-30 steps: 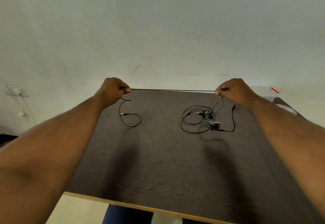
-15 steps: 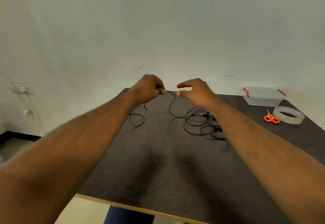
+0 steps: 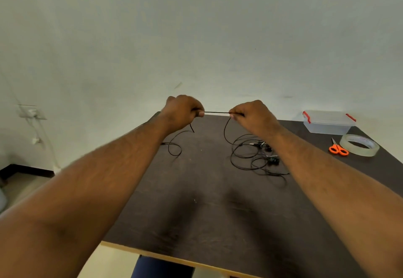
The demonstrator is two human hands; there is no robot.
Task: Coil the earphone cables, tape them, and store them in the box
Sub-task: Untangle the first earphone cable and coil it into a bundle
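Hands: two, the left hand and the right hand.
Earphone cables: one taut black cable stretched between the hands; a tangled heap of cables on the tabletop, whose number cannot be told.
Earbuds: at least two small dark ones in the heap; the exact count is unclear.
Box: one clear box with two red latches.
Scissors: one orange-handled pair.
Tape roll: one.
Tabletop: one.

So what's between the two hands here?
In the head view, a short taut stretch of the black earphone cable runs straight between the left hand and the right hand, both pinching it.
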